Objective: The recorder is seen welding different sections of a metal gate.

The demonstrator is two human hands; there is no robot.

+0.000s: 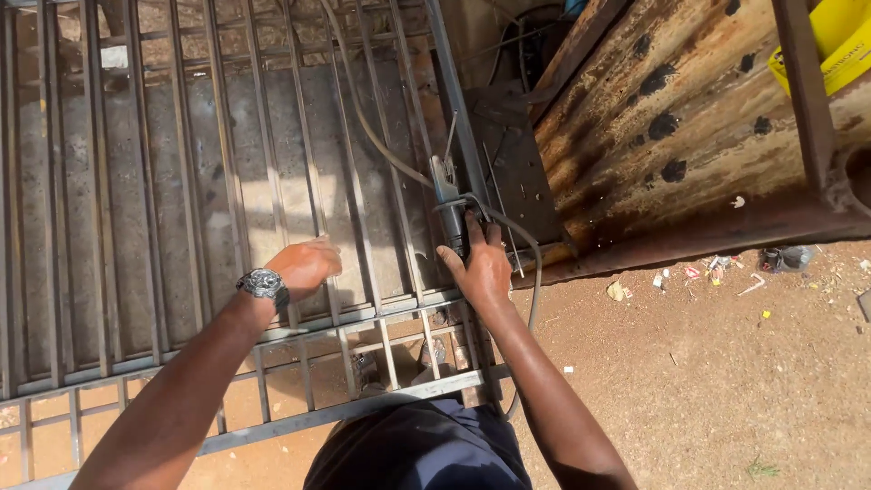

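Dark shorts point(422, 449) nearest, at the bottom edge, both forearms reaching forward over a metal grille point(181, 227) of parallel bars lying flat. Right hand point(481, 268) clamped around the dark handle of an electrode holder point(449, 204), long axis running away from the body, thin welding rod point(449, 136) pointing up and slightly right along the grille's right frame rail. Grey cable point(372, 127) curving off toward the top, a loop hanging beside the right wrist. Left hand point(304, 265) resting palm down on the bars, fingers curled loosely, gripping nothing (wristwatch point(263, 283) on that wrist), well apart from the right hand. Yellow container point(839, 41) at top right, contents not visible. Rusty steel panel point(671, 136) close against the grille's right edge; open sandy ground point(726, 381) to the lower right, dotted with small litter.
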